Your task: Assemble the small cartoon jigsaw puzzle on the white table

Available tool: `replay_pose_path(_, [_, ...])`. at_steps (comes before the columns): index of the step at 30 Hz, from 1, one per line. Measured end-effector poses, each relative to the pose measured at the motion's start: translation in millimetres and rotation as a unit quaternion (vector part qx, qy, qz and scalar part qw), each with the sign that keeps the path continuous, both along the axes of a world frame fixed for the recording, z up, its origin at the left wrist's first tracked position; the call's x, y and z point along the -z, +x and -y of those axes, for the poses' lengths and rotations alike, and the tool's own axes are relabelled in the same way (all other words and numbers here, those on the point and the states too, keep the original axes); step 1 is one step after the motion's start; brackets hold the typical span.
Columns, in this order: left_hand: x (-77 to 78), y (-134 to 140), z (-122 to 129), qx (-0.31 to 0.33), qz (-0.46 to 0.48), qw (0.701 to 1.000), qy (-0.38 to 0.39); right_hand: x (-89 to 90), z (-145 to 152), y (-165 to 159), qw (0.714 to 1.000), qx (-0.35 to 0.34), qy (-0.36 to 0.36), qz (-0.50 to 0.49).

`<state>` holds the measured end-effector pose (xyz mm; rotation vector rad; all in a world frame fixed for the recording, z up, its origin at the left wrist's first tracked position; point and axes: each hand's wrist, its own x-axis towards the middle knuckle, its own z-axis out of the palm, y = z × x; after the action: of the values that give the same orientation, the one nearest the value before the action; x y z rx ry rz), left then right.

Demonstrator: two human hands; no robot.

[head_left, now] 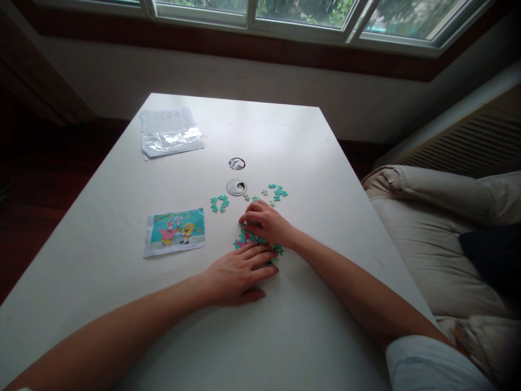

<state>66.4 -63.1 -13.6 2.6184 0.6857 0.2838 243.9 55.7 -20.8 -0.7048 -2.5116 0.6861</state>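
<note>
A partly joined jigsaw puzzle (243,239) in teal, pink and yellow lies on the white table, largely covered by my hands. My left hand (240,273) rests flat across its lower part, fingers stretched out and holding nothing. At the puzzle's upper edge, my right hand (266,221) is curled, thumb and fingers closed on a jigsaw piece that is mostly hidden. Loose teal pieces (220,203) lie in a small group beyond my hands on the left. More loose pieces (278,193), teal and pale green, are scattered beyond my right hand.
A cartoon picture sheet (178,232) lies left of the puzzle. Farther back are a clear plastic bag with paper (173,133), a round table hole (236,163) and a round metallic cover (236,187). A beige sofa (431,239) stands on the right, below windows.
</note>
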Motion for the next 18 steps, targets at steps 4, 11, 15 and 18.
replay_pose_path(4, [-1.0,-0.3,0.1,0.001,-0.004,1.0,0.0,0.8,-1.6,0.5,1.0,-0.001,-0.007,-0.01])
replay_pose_path(11, [0.5,-0.5,0.7,-0.002,0.0,1.0,0.004,1.4,-3.8,1.4,0.999,0.003,-0.022,-0.027])
replay_pose_path(15, [1.4,-0.6,0.8,-0.001,0.002,1.0,0.005,-0.3,-3.6,1.3,0.999,0.004,-0.031,-0.038])
replay_pose_path(18, [1.1,-0.7,0.5,0.0,-0.002,1.0,0.004,0.5,-3.4,1.4,0.999,0.01,-0.03,-0.042])
